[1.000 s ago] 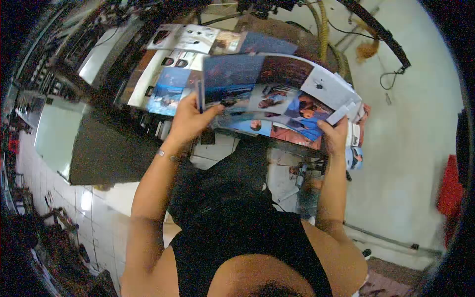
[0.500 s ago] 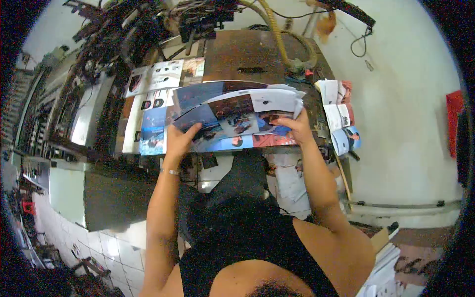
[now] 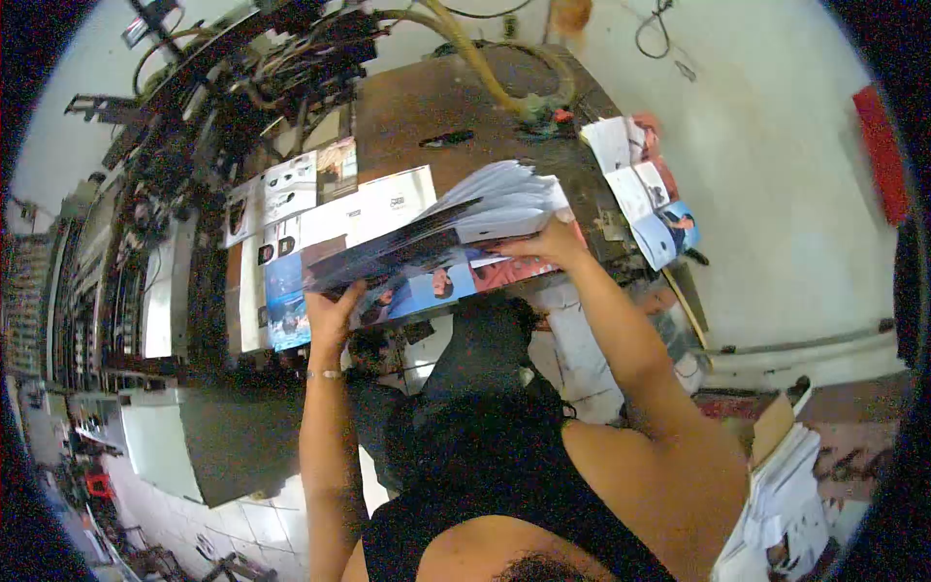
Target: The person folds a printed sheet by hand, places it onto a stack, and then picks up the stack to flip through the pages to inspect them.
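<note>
A fanned stack of printed sheets [image 3: 398, 238] lies between my two hands over the front of the brown table [image 3: 407, 107]. My left hand [image 3: 331, 308] grips its near left corner, thumb on top. At the right end my right hand [image 3: 550, 242] pinches the stack, its thumb stretched over the upper sheet. The sheets bend upward, and their white edges spread apart near my right hand. Beneath them show printed sheets with blue and red pictures [image 3: 441, 281]. More printed sheets [image 3: 291, 184] lie just left of the stack.
Folded printed sheets [image 3: 645, 199] hang at the table's right edge. A yellow hose [image 3: 465, 48] curves over the back. Dark machinery [image 3: 194, 165] stands at the left. A paper pile [image 3: 776, 495] sits on the lower right, and a grey-green box [image 3: 160, 451] at the lower left.
The stack has tilted and fanned out, its edges lifting at the right and uncovering a white sheet behind. My right hand has moved slightly left, my left hand lower. The view has turned.
</note>
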`<state>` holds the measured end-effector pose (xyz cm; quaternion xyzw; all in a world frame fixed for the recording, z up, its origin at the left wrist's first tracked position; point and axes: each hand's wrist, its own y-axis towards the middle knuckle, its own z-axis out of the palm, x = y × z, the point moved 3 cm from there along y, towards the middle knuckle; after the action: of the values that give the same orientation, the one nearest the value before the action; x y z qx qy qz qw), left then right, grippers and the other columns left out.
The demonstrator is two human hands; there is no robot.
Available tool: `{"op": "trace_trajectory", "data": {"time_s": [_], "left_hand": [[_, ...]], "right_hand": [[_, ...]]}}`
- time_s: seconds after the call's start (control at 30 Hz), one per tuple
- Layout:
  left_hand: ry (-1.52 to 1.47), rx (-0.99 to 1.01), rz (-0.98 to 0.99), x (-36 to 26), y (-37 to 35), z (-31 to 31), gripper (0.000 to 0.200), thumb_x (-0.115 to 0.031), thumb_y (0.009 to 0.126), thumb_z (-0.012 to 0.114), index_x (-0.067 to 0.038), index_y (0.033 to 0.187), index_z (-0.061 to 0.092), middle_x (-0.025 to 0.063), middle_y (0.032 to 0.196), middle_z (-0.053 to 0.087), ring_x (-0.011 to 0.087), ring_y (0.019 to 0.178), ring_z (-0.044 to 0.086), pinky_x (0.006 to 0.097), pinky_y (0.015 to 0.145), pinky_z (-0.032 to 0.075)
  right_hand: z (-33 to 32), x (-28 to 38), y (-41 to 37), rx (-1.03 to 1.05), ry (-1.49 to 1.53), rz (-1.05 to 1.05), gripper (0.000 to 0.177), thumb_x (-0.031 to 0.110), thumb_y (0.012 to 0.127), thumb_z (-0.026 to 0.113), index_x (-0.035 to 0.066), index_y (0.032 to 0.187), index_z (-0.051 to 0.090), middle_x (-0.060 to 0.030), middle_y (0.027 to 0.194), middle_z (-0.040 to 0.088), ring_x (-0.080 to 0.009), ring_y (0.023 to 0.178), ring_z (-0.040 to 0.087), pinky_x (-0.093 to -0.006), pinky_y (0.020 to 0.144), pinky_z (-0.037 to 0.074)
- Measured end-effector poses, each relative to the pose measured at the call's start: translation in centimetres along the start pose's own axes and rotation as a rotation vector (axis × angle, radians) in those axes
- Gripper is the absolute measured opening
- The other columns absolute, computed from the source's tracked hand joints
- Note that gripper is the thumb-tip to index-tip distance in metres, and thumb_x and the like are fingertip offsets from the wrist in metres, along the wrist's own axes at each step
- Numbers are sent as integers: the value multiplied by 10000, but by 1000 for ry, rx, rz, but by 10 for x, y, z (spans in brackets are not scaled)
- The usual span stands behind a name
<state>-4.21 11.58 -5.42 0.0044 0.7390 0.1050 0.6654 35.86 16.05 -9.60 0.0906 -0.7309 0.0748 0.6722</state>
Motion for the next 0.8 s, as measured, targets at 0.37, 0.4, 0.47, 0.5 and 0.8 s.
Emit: {"op": "trace_trajectory", "data": {"time_s": [0.37,0.4,0.47,0.5,0.8], "left_hand": [[48,35,227,-10,8,-24,670,-70,835,851,-20,1418,523,140,1377,615,273,1142,648,377,1003,533],[161,0,380,-21,7,-24,734,-60,834,843,-38,1472,480,169,1465,536,282,1154,645,401,1013,539],[284,-82,693,-56,-2,-13,833,-50,837,826,-89,1557,408,210,1605,382,299,1181,642,441,1024,550],[400,-79,765,-72,-5,-10,825,-37,829,817,-112,1554,429,213,1631,347,314,1193,643,439,1022,554],[911,33,803,-122,-4,-4,824,-33,764,832,-176,1513,520,263,1673,276,425,1423,477,478,1120,477]], "right_hand": [[3,9,0,-41,-273,-133,911,241,733,939,40,1499,488,-103,1445,621,-233,1327,572,-382,1178,421],[1,5,-1,-60,-388,-192,989,247,696,955,39,1523,453,-110,1474,601,-245,1358,555,-381,1190,414],[6,3,4,-42,-224,-210,1124,195,600,1000,52,1550,417,-96,1477,604,-249,1364,561,-376,1184,429],[5,-10,12,-25,-132,-237,1121,186,593,998,64,1547,423,-84,1472,610,-244,1356,568,-368,1184,428],[6,8,11,-43,-57,-131,844,210,677,979,9,1390,575,-109,1311,702,-211,1216,640,-379,1071,499]]}}
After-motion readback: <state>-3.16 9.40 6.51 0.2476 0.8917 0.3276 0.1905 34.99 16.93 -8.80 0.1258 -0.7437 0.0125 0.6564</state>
